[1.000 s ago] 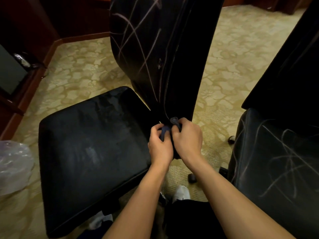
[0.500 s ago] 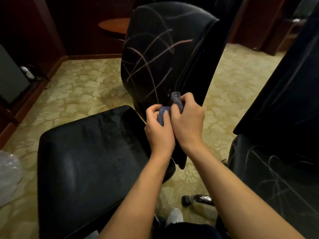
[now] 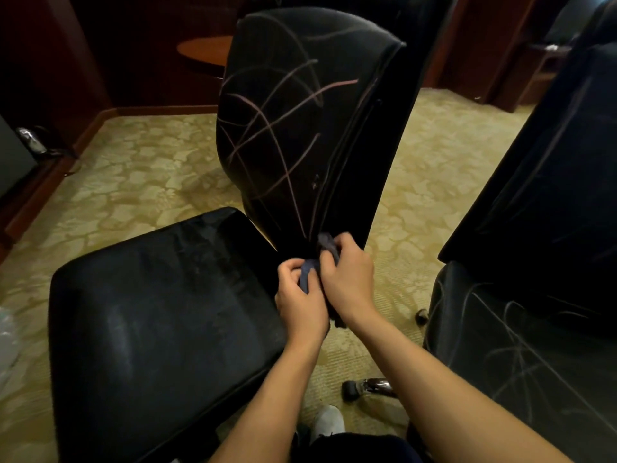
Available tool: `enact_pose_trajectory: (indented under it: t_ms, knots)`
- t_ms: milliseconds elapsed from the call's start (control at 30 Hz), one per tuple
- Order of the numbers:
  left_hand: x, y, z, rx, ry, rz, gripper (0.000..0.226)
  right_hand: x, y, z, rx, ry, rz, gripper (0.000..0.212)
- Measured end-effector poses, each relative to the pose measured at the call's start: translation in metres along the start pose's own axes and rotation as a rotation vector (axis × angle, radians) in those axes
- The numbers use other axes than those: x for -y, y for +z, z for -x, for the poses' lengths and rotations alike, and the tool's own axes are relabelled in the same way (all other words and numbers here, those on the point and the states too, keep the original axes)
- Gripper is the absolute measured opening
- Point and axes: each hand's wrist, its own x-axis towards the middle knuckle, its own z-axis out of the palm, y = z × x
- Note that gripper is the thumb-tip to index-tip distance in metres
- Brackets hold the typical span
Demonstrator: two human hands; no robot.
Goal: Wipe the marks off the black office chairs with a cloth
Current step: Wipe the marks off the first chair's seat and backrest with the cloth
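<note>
Left hand point(image 3: 302, 304) and right hand point(image 3: 349, 279) side by side at frame centre, knuckles nearly touching, fingers of both curled round a bunched dark blue cloth point(image 3: 322, 259). Cloth pinched between the two hands, its upper end poking out above the right hand's fingers and pressed against the lower edge of the backrest point(image 3: 300, 121), right where backrest meets seat. Both forearms bare, reaching up from the bottom of the frame.

Backrest of the middle black chair upright and turned edge-on, crossed all over with pale pinkish scribble lines that converge toward the cloth. Seat point(image 3: 160, 312) of the same chair spread to the left of the hands, glossy, with faint smears but none of the bold lines.

Second black chair point(image 3: 534, 295) at the right edge, well apart from the hands, its seat also carrying pale scribbles. Chair caster point(image 3: 354, 389) on the floor between the two chairs. White shoe point(image 3: 329, 422) just below, between the forearms. Yellow patterned carpet point(image 3: 133, 182) underneath everything. Round wooden table point(image 3: 203, 51) far back in the dark behind the backrest. Crumpled clear plastic point(image 3: 6, 345) at the far left edge.
</note>
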Motion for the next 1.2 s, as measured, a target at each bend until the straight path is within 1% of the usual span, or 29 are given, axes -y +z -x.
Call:
enact_pose_trajectory:
  t_ms: [133, 233, 300, 400, 500, 567, 667, 700, 767, 833, 900, 1000, 1100, 1200]
  knots:
    - [-0.045, 0.004, -0.004, -0.074, 0.139, 0.159, 0.011, 0.039, -0.020, -0.035, -0.118, -0.086, -0.064, 0.007]
    - [-0.063, 0.007, -0.013, -0.077, 0.168, 0.175, 0.010, 0.049, -0.026, -0.046, -0.122, -0.103, -0.100, 0.008]
    - [-0.056, 0.007, -0.013, -0.072, 0.163, 0.150, 0.010, 0.041, -0.021, -0.040, -0.122, -0.141, -0.078, 0.008]
    - [-0.023, 0.005, -0.006, -0.045, 0.106, 0.061, 0.012, 0.016, -0.005, -0.022, -0.094, -0.190, -0.027, 0.009]
    - [0.012, 0.004, 0.001, -0.040, 0.046, 0.019, 0.016, -0.010, 0.010, -0.003, -0.002, -0.204, 0.035, 0.009]
    - [0.027, 0.005, 0.003, -0.015, 0.018, 0.003, 0.016, -0.025, 0.016, 0.004, 0.024, -0.184, 0.076, 0.008]
    - [0.038, 0.006, -0.002, 0.080, -0.009, -0.020, 0.014, -0.041, 0.013, -0.008, 0.005, -0.029, 0.182, 0.009]
    - [0.040, 0.007, -0.005, 0.109, -0.019, -0.024, 0.014, -0.045, 0.011, -0.015, 0.029, 0.013, 0.249, 0.011]
    - [0.041, 0.009, -0.009, 0.135, -0.044, -0.034, 0.014, -0.048, 0.008, -0.028, 0.102, 0.022, 0.392, 0.015]
    - [0.038, 0.011, -0.008, 0.129, -0.060, -0.057, 0.013, -0.048, 0.009, -0.039, 0.163, 0.028, 0.425, 0.016]
    - [0.036, 0.011, -0.006, 0.126, -0.091, -0.086, 0.013, -0.051, 0.010, -0.049, 0.237, 0.061, 0.371, 0.014]
    - [0.029, 0.005, -0.003, 0.099, -0.155, -0.103, 0.012, -0.060, 0.010, -0.053, 0.342, 0.089, 0.154, 0.005]
    - [0.025, -0.011, 0.001, 0.100, -0.145, -0.116, 0.013, -0.061, 0.015, -0.036, 0.356, 0.111, -0.097, 0.013]
    - [0.028, -0.030, 0.003, 0.129, -0.092, -0.153, 0.016, -0.067, 0.020, -0.026, 0.389, 0.204, -0.274, 0.019]
